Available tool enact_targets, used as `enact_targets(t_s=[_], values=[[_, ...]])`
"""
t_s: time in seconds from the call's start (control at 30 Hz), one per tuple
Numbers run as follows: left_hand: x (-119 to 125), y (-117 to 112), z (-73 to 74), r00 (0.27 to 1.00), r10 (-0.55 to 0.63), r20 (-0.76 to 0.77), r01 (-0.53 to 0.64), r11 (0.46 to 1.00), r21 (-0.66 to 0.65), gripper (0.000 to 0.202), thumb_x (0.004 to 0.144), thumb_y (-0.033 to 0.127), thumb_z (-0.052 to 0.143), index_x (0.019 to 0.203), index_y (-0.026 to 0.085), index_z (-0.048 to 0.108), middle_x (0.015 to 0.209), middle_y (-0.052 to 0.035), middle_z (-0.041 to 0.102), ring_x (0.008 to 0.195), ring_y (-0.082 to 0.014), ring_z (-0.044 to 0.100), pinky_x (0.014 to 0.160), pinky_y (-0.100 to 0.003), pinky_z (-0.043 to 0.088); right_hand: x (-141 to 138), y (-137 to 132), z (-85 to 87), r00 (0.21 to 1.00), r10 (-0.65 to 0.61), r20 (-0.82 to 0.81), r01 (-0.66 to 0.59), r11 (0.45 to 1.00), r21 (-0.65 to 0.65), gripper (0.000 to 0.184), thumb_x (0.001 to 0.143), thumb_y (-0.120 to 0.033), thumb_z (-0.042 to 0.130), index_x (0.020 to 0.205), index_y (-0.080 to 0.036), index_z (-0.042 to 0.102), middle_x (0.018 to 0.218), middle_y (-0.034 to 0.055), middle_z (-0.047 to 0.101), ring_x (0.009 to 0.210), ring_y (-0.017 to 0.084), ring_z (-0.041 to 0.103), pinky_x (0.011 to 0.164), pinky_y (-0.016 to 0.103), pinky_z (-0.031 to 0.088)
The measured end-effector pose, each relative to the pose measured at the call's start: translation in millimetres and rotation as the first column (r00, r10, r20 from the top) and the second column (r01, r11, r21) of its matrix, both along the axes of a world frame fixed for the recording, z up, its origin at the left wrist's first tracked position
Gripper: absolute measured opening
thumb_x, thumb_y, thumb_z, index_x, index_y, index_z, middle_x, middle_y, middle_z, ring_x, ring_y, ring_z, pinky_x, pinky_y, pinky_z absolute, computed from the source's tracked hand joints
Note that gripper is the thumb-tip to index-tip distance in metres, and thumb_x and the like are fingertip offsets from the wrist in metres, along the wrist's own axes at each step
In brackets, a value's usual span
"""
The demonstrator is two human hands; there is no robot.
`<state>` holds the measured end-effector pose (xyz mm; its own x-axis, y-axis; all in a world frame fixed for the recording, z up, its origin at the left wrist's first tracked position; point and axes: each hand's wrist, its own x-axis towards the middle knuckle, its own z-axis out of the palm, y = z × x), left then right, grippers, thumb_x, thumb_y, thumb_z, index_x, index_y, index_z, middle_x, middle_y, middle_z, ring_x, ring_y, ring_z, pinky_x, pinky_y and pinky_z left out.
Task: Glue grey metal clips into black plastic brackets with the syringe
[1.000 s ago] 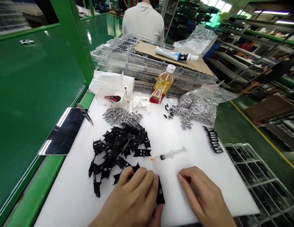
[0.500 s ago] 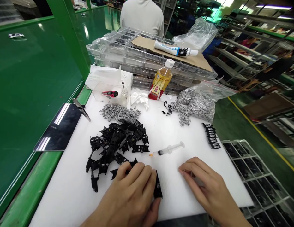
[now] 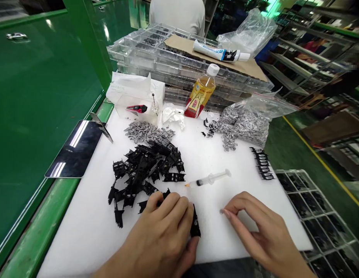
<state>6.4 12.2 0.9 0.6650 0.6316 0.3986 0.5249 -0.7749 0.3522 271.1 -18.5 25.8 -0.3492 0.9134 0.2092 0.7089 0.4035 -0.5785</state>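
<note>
My left hand (image 3: 159, 231) rests at the near edge of a heap of black plastic parts (image 3: 144, 173), its fingers over the heap's lower end. It grips a single black plastic part (image 3: 195, 226) upright against the thumb. My right hand (image 3: 254, 227) hovers over the white foam board (image 3: 78, 224), holding nothing I can see, with thumb and fingers apart. A plastic syringe (image 3: 209, 178) with an orange tip lies just beyond that hand. Its tip points toward the heap.
Grey metal clips (image 3: 147, 131) lie loose behind the heap, with more in a plastic bag (image 3: 243, 123). A row of black parts (image 3: 262, 164) and a wire rack (image 3: 315, 208) are on the right. A juice bottle (image 3: 201, 92) stands before stacked transparent trays (image 3: 167, 65).
My right hand has shifted slightly, its fingers spreading a little from the thumb. My left hand keeps the same black part. The whole view has tilted slightly with my head.
</note>
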Motion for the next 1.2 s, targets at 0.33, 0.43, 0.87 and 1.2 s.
enact_targets(t_s=[0.33, 0.43, 0.87, 1.2], values=[[2, 1, 0.9, 0.999, 0.03, -0.016, -0.03, 0.999, -0.016, 0.034, 0.095, 0.034, 0.066, 0.122, 0.012, 0.069, 0.107, -0.0072, 0.066, 0.099, -0.0278, 0.056, 0.086, -0.048, 0.034, -52, -4, -14.8, 0.993, 0.115, 0.012, -0.115, 0.988, 0.099, 0.017, 0.101, -0.003, 0.057, 0.105, -0.017, 0.065, 0.089, 0.0044, 0.068, 0.077, 0.014, 0.065, 0.067, 0.026, 0.054], [2, 1, 1.2, 1.0, 0.024, -0.016, -0.024, 1.0, -0.018, 0.034, 0.094, 0.035, 0.067, 0.119, 0.013, 0.07, 0.104, -0.0065, 0.065, 0.098, -0.0275, 0.055, 0.086, -0.048, 0.034, -52, -4, -14.8, 0.992, 0.113, 0.047, -0.118, 0.983, 0.14, 0.017, 0.1, -0.002, 0.057, 0.104, -0.016, 0.066, 0.09, 0.0059, 0.069, 0.077, 0.014, 0.065, 0.067, 0.027, 0.055], [-1, 0, 1.2, 0.999, -0.021, -0.024, 0.02, 1.0, -0.017, 0.037, 0.101, 0.032, 0.06, 0.131, 0.012, 0.068, 0.111, -0.0077, 0.07, 0.104, -0.0274, 0.059, 0.09, -0.048, 0.035, -37, -7, -4.7, 1.0, 0.001, -0.024, 0.003, 0.99, 0.142, 0.022, 0.096, -0.004, 0.067, 0.113, -0.017, 0.07, 0.096, 0.0041, 0.069, 0.086, 0.012, 0.068, 0.077, 0.024, 0.057], [-4, -1, 2.0, 0.992, -0.092, 0.082, 0.091, 0.996, 0.013, 0.035, 0.101, 0.017, 0.054, 0.133, 0.007, 0.066, 0.117, -0.0102, 0.076, 0.107, -0.0268, 0.064, 0.094, -0.047, 0.036, -14, 4, -15.5, 0.976, 0.201, 0.08, -0.204, 0.978, 0.032, 0.051, 0.1, -0.008, 0.061, 0.15, -0.017, 0.054, 0.137, 0.0085, 0.071, 0.136, 0.02, 0.056, 0.119, 0.039, 0.049]])
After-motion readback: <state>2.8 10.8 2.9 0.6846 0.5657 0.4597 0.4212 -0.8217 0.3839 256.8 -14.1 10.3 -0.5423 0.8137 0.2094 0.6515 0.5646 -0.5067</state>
